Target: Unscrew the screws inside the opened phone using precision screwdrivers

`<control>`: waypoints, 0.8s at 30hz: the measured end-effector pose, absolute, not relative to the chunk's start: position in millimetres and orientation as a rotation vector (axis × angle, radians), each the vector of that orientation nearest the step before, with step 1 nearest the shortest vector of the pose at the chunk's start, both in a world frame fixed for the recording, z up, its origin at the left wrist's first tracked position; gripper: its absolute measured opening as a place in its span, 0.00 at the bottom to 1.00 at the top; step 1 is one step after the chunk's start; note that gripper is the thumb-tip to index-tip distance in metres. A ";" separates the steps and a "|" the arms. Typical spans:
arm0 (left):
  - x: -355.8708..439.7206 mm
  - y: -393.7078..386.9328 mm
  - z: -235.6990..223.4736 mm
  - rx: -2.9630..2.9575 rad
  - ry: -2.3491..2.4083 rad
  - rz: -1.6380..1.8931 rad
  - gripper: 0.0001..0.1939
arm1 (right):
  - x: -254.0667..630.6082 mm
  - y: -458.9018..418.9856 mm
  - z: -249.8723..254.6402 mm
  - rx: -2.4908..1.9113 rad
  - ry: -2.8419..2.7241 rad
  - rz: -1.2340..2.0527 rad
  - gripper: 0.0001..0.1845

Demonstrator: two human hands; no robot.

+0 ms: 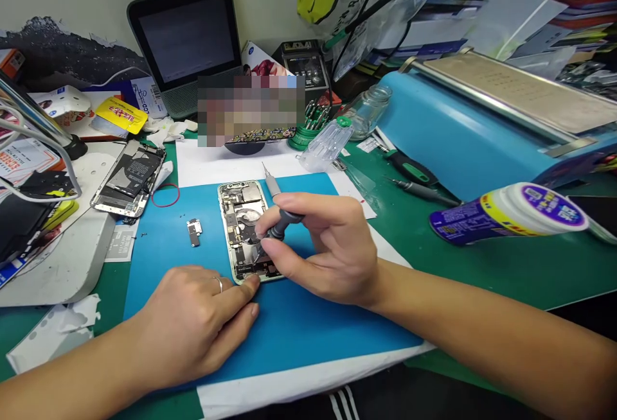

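An opened smartphone [236,227] lies on the blue mat [299,330], its circuit boards and inner parts bare. My left hand [202,317], fingers curled, presses a fingertip on the phone's bottom edge. Between thumb and fingers my right hand [328,240] pinches a dark grey screwdriver [284,222], its tip down at the lower part of the phone. Behind that hand shows a second pointed tool [270,180] with a grey shaft; whether the hand also holds it I cannot tell. Left of the phone lies a small metal bracket part [194,232], with tiny screws near it.
At left, another opened phone [132,176] rests on a white device, beside a red rubber band [165,196]. Screwdrivers [417,190] and a tipped purple-and-white tub [506,214] lie at right. Behind stand a screen [186,41], a glass jar [371,108] and a blue machine [463,131].
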State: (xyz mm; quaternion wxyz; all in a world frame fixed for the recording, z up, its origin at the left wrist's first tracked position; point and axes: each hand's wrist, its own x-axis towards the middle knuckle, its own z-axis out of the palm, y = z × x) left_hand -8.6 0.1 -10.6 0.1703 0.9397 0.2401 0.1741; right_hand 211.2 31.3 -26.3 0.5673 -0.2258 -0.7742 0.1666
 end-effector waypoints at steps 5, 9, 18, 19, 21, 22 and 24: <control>-8.7 -0.5 -8.1 2.608 0.790 0.678 0.11 | 211.4 32.2 -23.7 -0.504 -1.787 0.434 0.33; -8.7 0.2 -5.0 2.419 1.041 0.821 0.09 | 208.7 31.8 -21.6 -0.439 -1.697 0.556 0.32; -9.2 0.2 -6.7 2.430 1.043 0.784 0.09 | 206.3 29.7 -19.9 -0.377 -1.697 0.660 0.31; -9.0 0.5 -6.5 2.428 1.034 0.781 0.08 | 206.4 29.4 -20.0 -0.373 -1.710 0.664 0.31; -8.3 1.4 -5.8 2.425 1.012 0.780 0.07 | 206.5 28.7 -19.9 -0.370 -1.716 0.682 0.30; -8.0 2.0 -5.4 2.425 1.007 0.779 0.07 | 206.5 28.3 -19.8 -0.368 -1.715 0.687 0.30; -7.6 2.9 -4.7 2.424 1.008 0.780 0.07 | 206.7 28.0 -19.8 -0.361 -1.718 0.686 0.29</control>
